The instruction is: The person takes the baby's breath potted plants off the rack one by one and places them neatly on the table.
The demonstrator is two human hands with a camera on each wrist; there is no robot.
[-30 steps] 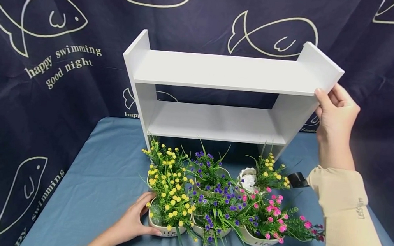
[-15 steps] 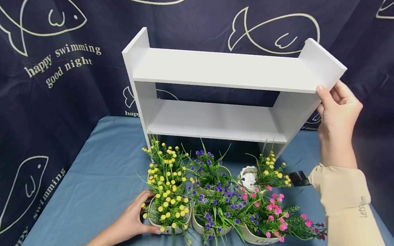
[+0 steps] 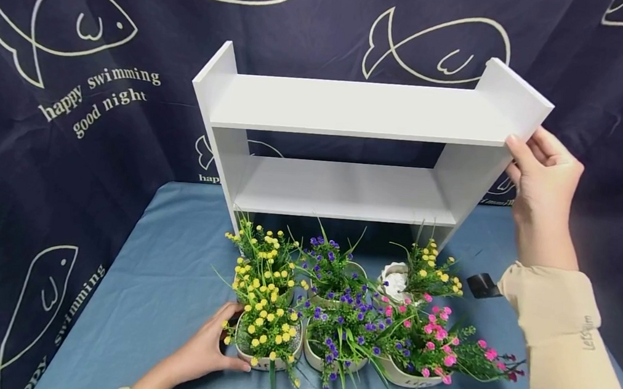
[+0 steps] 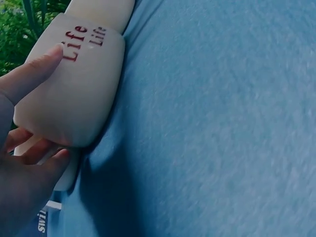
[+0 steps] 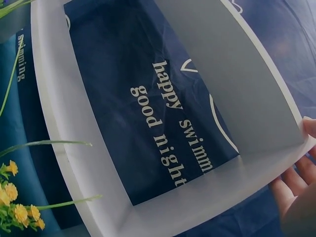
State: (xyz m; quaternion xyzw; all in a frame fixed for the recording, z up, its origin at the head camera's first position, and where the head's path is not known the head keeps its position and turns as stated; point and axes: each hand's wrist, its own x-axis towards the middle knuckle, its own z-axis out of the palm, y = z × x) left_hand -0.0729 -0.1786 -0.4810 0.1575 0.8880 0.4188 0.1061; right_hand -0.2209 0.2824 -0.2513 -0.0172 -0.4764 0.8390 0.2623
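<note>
My left hand grips the front-left flower pot, a pale pot of yellow flowers. Its thumb lies on the wall marked "Life" and the other fingers reach around the side; the left wrist view shows this pot close up. At the upper right, my right hand holds the white shelf rack by its right side panel, thumb at the front edge of the top board and fingers behind the panel. Purple flowers and pink flowers stand in pots along the same front row.
Behind the front row, against the rack's foot, stand more pots with yellow flowers, purple flowers and yellow flowers beside a white scalloped cup. A blue cloth covers the table. A dark fish-print curtain hangs behind.
The yellow-flowered pot in my left hand has turned slightly, and its flowers now lean less to the right. My right hand and the rack's right end appear a little further right.
</note>
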